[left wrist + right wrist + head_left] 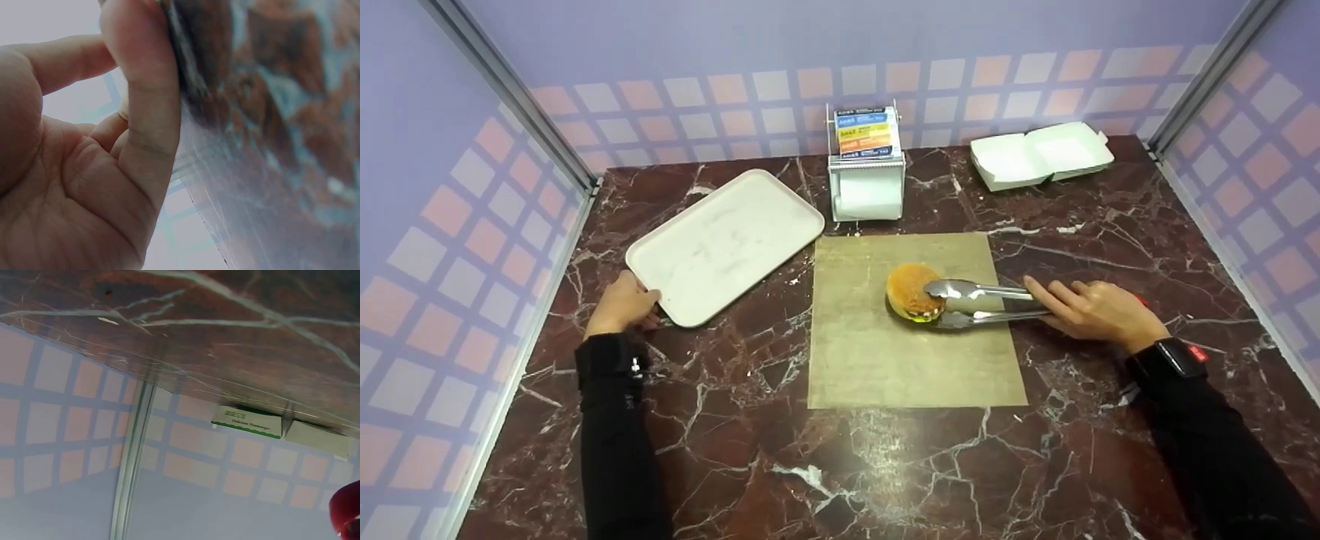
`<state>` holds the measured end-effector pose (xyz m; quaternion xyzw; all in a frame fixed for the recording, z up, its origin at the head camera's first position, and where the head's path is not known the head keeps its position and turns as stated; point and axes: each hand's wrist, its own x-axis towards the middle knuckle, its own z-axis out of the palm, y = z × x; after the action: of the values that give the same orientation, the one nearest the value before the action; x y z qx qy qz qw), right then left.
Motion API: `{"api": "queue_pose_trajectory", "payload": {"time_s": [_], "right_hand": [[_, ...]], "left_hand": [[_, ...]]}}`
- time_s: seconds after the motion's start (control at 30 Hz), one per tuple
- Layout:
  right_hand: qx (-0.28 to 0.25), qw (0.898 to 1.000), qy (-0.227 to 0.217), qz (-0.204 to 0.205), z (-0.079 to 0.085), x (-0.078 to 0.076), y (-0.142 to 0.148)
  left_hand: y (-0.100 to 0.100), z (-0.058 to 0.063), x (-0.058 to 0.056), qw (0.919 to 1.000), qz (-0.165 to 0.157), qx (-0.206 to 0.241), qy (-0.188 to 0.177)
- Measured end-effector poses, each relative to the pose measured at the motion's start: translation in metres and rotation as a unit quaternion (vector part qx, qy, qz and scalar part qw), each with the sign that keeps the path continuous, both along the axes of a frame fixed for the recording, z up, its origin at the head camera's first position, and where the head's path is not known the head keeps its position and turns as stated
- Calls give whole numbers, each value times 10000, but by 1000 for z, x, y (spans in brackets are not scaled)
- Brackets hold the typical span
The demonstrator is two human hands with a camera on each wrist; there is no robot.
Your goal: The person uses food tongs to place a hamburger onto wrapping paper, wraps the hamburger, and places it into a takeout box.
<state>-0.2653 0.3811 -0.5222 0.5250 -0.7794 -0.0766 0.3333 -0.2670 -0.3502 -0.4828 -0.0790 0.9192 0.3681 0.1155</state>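
On flat paper [870,367], burger [907,283] assembled but unwrapped; right hand [1091,309] grips tongs [979,291] touching it, left hand [624,304] grips tray [724,247]; box [1069,152] open.

The view is upside down: the veined table [185,349] lies above the checked wall [183,444]. An open box [250,422] lettered "Delicious Hamburger" sits near the corner post [133,455]. Something red [344,509] pokes in at lower right.

The tongs [962,289] look shiny metal, the sheet [870,360] matt paper, the tabletop [720,420] glossy marbled stone.
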Motion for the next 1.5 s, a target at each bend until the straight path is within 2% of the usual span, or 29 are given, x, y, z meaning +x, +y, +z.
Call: {"api": "queue_pose_trajectory", "payload": {"time_s": [0.33,0.6,0.67,0.73,0.8,0.87,0.9,1.03,1.17,1.27,1.4,1.47,1.5], "right_hand": [[-113,9999,-70,-3,10,0,3],[-313,9991,153,246,18,1,-6],[-612,9977,155,258,23,-2,-12],[-1180,9926,125,247,29,-7,-20],[-2009,9792,76,257,36,-14,-34],[-2941,9555,16,234,44,-21,-50],[-3399,9402,23,218,48,-24,-59],[-4882,8727,-85,-41,61,-36,-93],[-5956,7997,-754,-105,68,-44,-117],[-6581,7357,-1585,234,72,-47,-127],[-7197,6327,-2771,698,76,-49,-132],[-7385,5892,-3191,749,77,-51,-130],[-7463,5715,-3331,747,77,-52,-129]], "left_hand": [[-5,0,0,9999,-46,-118,-15],[-6,-2,0,10000,-46,-26,2],[-7,-2,0,10000,-20,-15,-4],[-7,-1,1,10000,-6,-15,-14],[-7,-1,0,10000,-17,-21,-1],[-6,-1,0,10000,-24,-8,5],[-6,-1,0,10000,-30,-6,18],[-4,-1,-1,10000,-15,28,-17],[-1,-1,-2,10000,-50,10,-74],[0,1,-2,9998,-158,-69,-65],[1,2,-3,9998,-206,-68,-18],[1,2,-2,9998,-182,-23,4],[1,1,-2,9998,-173,-4,9]]}}
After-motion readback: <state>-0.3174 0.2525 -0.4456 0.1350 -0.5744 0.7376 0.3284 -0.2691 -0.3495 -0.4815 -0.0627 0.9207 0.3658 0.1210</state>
